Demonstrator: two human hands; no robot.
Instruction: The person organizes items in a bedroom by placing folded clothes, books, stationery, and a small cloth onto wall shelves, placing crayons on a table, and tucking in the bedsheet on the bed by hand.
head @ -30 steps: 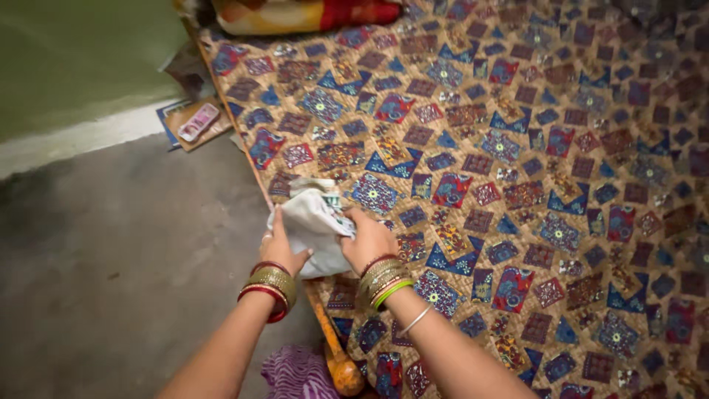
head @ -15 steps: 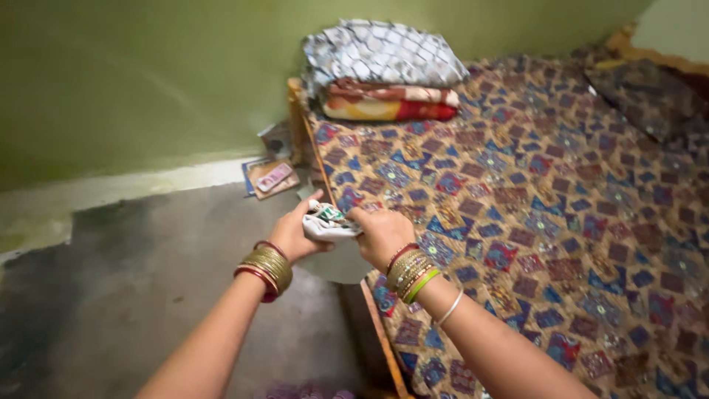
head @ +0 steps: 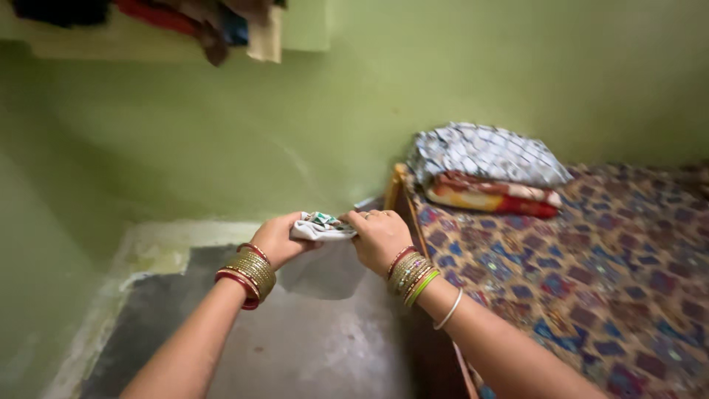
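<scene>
Since the earlier frames, both hands have come up from the bed and the view has lifted, so that now the green wall [head: 221,148] fills most of the picture and the small cloth is held in the air over the floor, not above the bedspread.

At the far left the wall goes down to a pale, worn edge and then to the grey floor [head: 295,347]. Above, at the top left, some dark and red clothes [head: 185,18] hang from a shelf, only partly in view.

The left hand [head: 277,238] wears a stack of gold and red bangles at the wrist. Its fingers are closed around the left end of the white cloth [head: 322,226], which is bunched into a small roll with a bit of green print on top. A looser, thin part of the cloth hangs down below the roll, between the two wrists. The right hand [head: 380,238] is curled over the right end of the same roll, thumb and fingers pinching it; it carries gold, red and green bangles and one thin bracelet lower on the arm.

Just to the right of the hands stands the yellow wooden corner of the bed [head: 402,185]. On the patterned bedspread [head: 591,295] lies a grey checked pillow [head: 484,154] on top of a folded red and yellow blanket [head: 491,196], close to the wall.
</scene>
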